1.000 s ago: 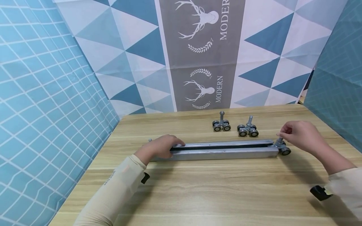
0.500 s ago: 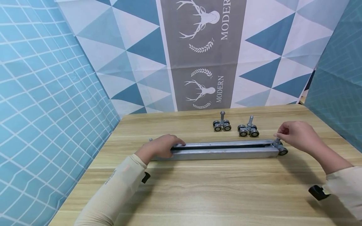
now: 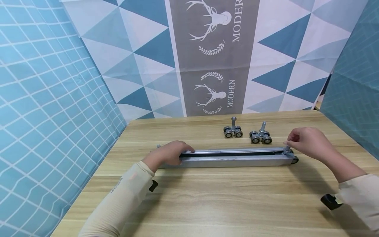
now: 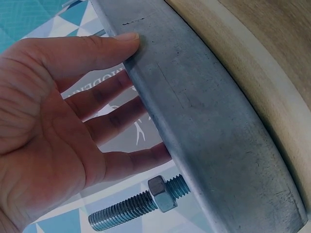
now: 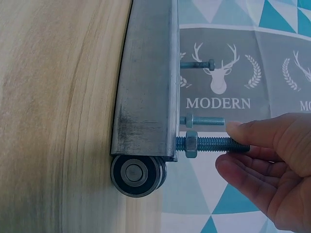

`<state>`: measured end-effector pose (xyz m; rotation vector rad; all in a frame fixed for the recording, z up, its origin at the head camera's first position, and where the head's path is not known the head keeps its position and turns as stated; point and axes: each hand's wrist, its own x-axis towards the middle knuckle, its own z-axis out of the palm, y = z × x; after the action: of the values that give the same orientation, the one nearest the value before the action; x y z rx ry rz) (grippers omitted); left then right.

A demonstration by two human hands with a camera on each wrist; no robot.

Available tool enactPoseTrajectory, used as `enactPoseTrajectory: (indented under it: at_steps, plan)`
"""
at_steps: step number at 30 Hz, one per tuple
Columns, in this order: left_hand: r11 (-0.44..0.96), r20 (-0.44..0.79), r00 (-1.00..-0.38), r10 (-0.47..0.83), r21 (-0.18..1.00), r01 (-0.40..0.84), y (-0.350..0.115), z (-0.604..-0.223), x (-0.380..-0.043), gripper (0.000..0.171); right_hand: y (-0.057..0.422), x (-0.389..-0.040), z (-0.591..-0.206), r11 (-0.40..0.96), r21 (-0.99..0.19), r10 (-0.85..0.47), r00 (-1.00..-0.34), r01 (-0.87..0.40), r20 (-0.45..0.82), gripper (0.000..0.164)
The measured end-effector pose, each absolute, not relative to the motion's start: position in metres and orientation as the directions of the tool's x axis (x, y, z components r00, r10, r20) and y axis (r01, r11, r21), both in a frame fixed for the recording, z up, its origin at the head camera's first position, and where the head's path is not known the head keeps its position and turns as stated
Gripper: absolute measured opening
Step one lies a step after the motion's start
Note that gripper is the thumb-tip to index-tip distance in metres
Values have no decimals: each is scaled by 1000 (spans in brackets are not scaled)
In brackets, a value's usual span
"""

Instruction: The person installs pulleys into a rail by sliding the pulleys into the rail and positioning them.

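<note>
A long grey metal rail (image 3: 237, 162), slotted along its top, lies across the wooden table. My left hand (image 3: 168, 154) grips it near its left end, thumb on the near wall and fingers reaching over the top. Beside those fingers a threaded bolt with a nut (image 4: 141, 205) stands up out of the rail. My right hand (image 3: 309, 142) pinches the upper end of the threaded stem (image 5: 214, 143) of a roller trolley between thumb and fingers. That trolley is partly inside the rail's right end; a black-rimmed wheel (image 5: 133, 172) still shows outside the opening, the rest hidden by the wall.
Two more roller trolleys stand behind the rail, stems up: one upright (image 3: 233, 128), the other with a slightly leaning stem (image 3: 261, 134). Patterned cloth (image 3: 207, 59) hangs behind the wooden table (image 3: 225, 200), and blue gridded cloth (image 3: 53, 108) on the left.
My right hand has moved left, bringing the roller trolley from beside the rail's right end partly into it. My left hand keeps its hold on the rail; the two standing trolleys stay put.
</note>
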<state>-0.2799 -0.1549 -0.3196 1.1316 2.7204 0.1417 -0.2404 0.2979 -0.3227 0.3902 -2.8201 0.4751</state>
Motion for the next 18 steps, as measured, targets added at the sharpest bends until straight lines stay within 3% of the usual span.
enactPoseTrajectory:
  at_steps: [18]
  plan:
    - [678, -124, -667, 735, 158, 718, -154, -322, -282, 61, 299, -241, -324, 896, -282, -259, -921, -342, 292, 12]
